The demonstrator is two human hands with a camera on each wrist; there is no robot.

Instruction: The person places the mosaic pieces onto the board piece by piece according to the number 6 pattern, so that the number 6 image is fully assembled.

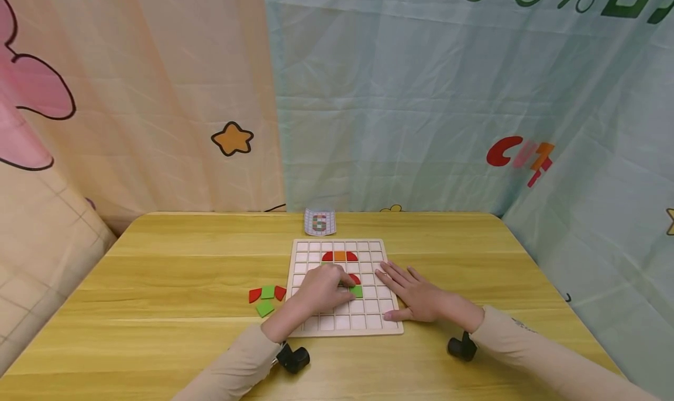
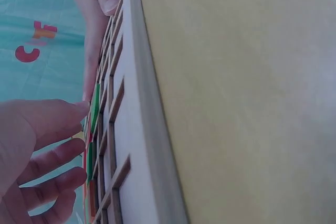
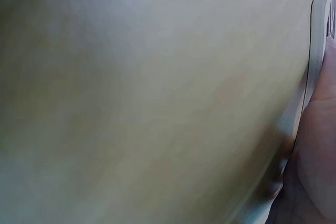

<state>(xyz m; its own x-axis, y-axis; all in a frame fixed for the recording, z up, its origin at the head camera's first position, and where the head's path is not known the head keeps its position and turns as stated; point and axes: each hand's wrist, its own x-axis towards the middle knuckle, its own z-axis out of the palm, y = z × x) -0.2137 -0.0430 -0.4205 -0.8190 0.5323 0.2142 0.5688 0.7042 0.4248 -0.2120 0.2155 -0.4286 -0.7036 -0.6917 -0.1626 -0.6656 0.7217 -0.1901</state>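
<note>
My left hand (image 1: 322,288) reaches over a white grid board (image 1: 342,323), its thumb and forefinger pinching a green square tile (image 1: 357,291) at the left edge. Just above that tile lies a red quarter-round tile (image 1: 355,279), partly covered by the fingers. Higher on the grid, an orange square tile (image 1: 340,256) sits between two red quarter-round tiles (image 1: 351,256). The left wrist view shows the thumb and bent fingers (image 2: 55,190) close along the tiles. My right hand (image 1: 418,295) lies flat with fingers spread over the board's right edge.
Left of the board lie loose green tiles (image 1: 265,308) and red tiles (image 1: 255,295). A small pattern card (image 1: 319,222) stands behind the board near the table's (image 1: 200,272) back edge. Printed curtains (image 1: 411,126) hang behind.
</note>
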